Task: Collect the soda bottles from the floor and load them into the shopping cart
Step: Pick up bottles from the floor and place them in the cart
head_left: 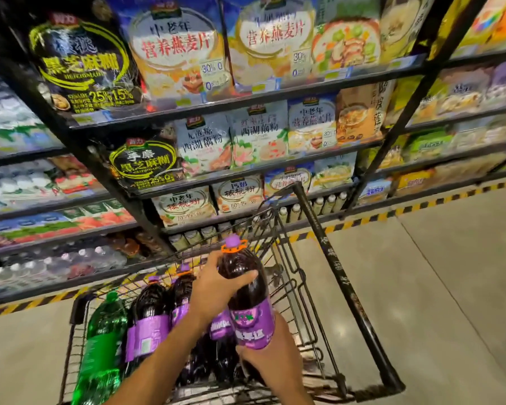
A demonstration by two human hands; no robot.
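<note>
While both hands hold a purple bottle (247, 290) tilted above the cart (340, 276), the loading step is under way; the left hand (216, 287) curls round its shoulder, and the right hand (263, 355) cups its base. Inside the cart lie a green bottle (103, 340) and other purple bottles (152, 314); the next move, I judge, calls for lowering this one into the cart's right side, beside them.
</note>
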